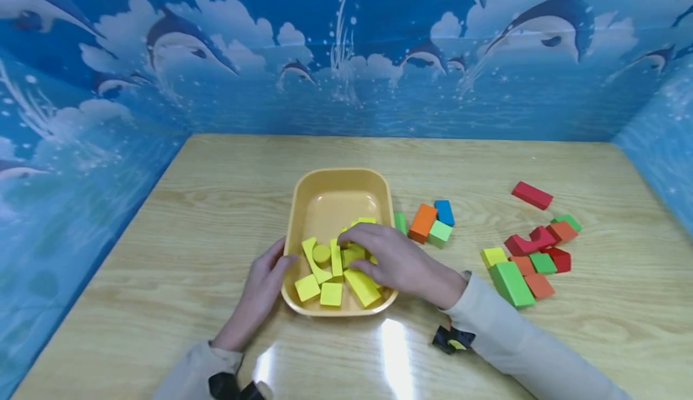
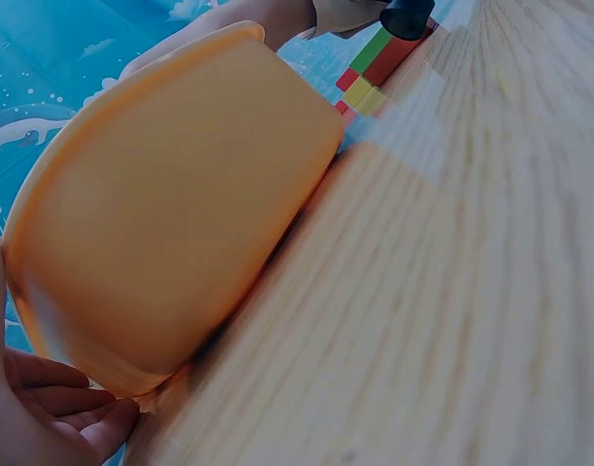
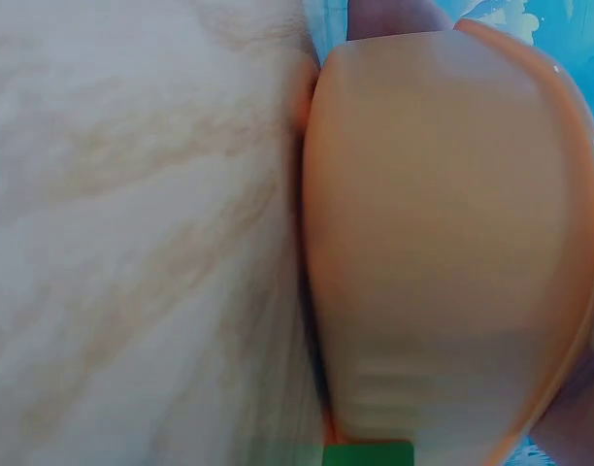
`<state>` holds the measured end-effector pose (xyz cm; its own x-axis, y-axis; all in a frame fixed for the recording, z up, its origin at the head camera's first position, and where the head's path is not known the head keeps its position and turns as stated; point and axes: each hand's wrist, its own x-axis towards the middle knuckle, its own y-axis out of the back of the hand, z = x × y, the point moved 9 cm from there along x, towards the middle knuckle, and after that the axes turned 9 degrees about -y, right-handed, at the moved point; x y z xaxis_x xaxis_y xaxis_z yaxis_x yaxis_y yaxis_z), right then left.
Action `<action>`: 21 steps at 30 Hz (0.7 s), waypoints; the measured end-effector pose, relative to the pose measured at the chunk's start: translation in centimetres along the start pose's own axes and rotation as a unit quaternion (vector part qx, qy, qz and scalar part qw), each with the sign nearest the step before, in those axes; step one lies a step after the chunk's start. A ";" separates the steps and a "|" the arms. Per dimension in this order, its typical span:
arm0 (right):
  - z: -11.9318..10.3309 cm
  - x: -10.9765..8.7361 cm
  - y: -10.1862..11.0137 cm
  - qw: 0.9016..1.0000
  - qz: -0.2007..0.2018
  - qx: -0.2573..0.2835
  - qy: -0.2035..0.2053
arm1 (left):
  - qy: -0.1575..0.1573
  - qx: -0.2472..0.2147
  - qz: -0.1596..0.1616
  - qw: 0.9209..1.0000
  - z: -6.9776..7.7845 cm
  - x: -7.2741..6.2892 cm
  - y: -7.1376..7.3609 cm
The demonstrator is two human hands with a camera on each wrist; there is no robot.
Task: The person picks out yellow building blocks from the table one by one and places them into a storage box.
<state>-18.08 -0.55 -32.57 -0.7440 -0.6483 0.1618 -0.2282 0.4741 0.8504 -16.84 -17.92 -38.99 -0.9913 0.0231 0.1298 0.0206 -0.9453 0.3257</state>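
Observation:
A tan plastic tray (image 1: pixel 338 183) rests on the table with several yellow blocks (image 1: pixel 331 295) in its near half, among them a cylinder (image 1: pixel 322 254) and an arch-like piece (image 1: pixel 313 261). My left hand (image 1: pixel 262 280) holds the tray's left side, thumb at the rim; the left wrist view shows its fingers (image 2: pixel 69 403) against the tray's outer wall. Over the tray's right rim reaches my right hand (image 1: pixel 397 258), fingers bent down among the yellow blocks. Whether they pinch a block cannot be made out; the right wrist view shows mostly the tray's outer wall (image 3: pixel 443 243).
Right beside the tray lie an orange block (image 1: pixel 423 222), a blue block (image 1: pixel 444 212) and green blocks (image 1: pixel 440 233). Farther right is a loose group of red, orange, green and yellow blocks (image 1: pixel 511 284), with a red block (image 1: pixel 532 195) behind it. A dolphin-print backdrop (image 1: pixel 346 105) borders the table.

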 end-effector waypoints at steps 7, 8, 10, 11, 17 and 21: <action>-0.5 -0.5 1.6 0.993 0.092 0.021 0.067 | -0.003 0.003 0.000 1.000 0.1 0.0 0.0; -0.5 -0.6 2.0 0.992 0.104 0.017 0.074 | -0.002 0.002 0.000 1.000 0.1 0.0 0.0; -0.4 -0.7 3.0 0.990 0.118 0.004 0.071 | -0.002 0.002 0.000 1.000 0.1 -0.1 0.0; -0.1 -0.8 3.6 0.991 0.120 -0.006 0.061 | -0.002 0.002 -0.001 1.000 0.1 -0.1 0.0; 4.3 -1.5 7.0 0.991 -0.003 -0.057 -0.123 | 0.000 -0.003 -0.002 1.000 0.1 -0.2 0.0; 9.5 -4.1 8.1 0.938 -0.150 -0.117 -0.290 | 0.001 -0.004 0.001 1.000 0.1 -0.2 0.1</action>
<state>-22.86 11.57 -31.07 -0.9006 -0.2663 -0.3435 -0.3877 0.1347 0.9119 -16.62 -17.95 -38.91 -0.9914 0.0213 0.1289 0.0210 -0.9477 0.3184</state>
